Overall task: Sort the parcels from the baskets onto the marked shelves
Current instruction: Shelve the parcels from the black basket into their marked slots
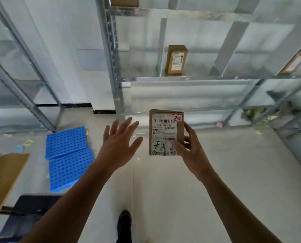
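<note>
My right hand (190,148) grips a small brown cardboard parcel (163,127) by its lower right corner. Its white shipping label faces me, with a pink tag reading "2-2" at the top right. My left hand (119,144) hovers just left of the parcel, fingers spread, holding nothing and not touching it. Straight ahead stands a grey metal shelf rack (163,78). One brown parcel (176,59) stands upright on its middle shelf. Another parcel (296,61) lies at the right end of that shelf, and a third parcel (124,1) shows on the shelf above.
A second metal rack (23,85) stands at the left. Two blue perforated plastic panels (69,156) lie on the floor beside it. A brown cardboard box (4,176) and a dark cart (30,206) sit at the lower left. My shoe (124,223) is below. Coloured sticky notes mark shelf edges.
</note>
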{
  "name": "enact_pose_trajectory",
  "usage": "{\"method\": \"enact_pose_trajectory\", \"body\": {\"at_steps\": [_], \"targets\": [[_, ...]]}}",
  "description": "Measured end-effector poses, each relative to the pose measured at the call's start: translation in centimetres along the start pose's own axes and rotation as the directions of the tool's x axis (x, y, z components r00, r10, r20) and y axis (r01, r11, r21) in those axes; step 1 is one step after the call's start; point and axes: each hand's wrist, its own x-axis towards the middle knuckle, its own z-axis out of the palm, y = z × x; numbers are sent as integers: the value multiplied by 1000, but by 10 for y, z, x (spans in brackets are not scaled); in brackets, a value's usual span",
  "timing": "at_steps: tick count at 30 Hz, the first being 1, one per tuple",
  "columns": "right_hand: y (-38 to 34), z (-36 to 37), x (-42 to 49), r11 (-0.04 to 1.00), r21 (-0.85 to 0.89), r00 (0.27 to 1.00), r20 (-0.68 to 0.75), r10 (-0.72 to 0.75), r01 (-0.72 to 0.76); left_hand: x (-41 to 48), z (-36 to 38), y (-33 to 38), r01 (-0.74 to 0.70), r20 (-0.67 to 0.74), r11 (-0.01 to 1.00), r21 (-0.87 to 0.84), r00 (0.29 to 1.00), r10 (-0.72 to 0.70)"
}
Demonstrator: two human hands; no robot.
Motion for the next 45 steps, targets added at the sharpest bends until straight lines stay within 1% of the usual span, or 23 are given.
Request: {"method": "enact_pose_trajectory", "body": {"at_steps": [4,10,14,20,24,31,37,41,45], "targets": [[-33,-18,46,999,-5,992,-117,-50,49,74,-27,8,-124,-36,992,-8,992,124],[-88,-45,113,987,-18,961,-223,-163,163,177,-74,33,-271,-107,962,40,956,274],[-111,-71,146,972,-26,932,-280,-230,232,227,-93,61,-314,-143,948,59,937,319],[-114,-132,190,966,-41,917,-306,-256,256,287,-91,108,-363,-159,926,102,913,375],[-101,-181,221,961,-39,914,-300,-272,273,325,-74,150,-368,-167,923,112,909,383],[-56,-278,245,978,4,937,-287,-198,208,366,-8,227,-335,-134,938,88,929,344],[2,-351,241,994,41,952,-293,-86,102,394,63,288,-326,-26,942,80,944,329],[27,-388,237,997,64,945,-327,-19,42,410,99,324,-355,66,933,64,934,351],[43,-417,241,997,71,923,-383,37,-10,432,129,346,-400,123,915,44,911,393]]}}
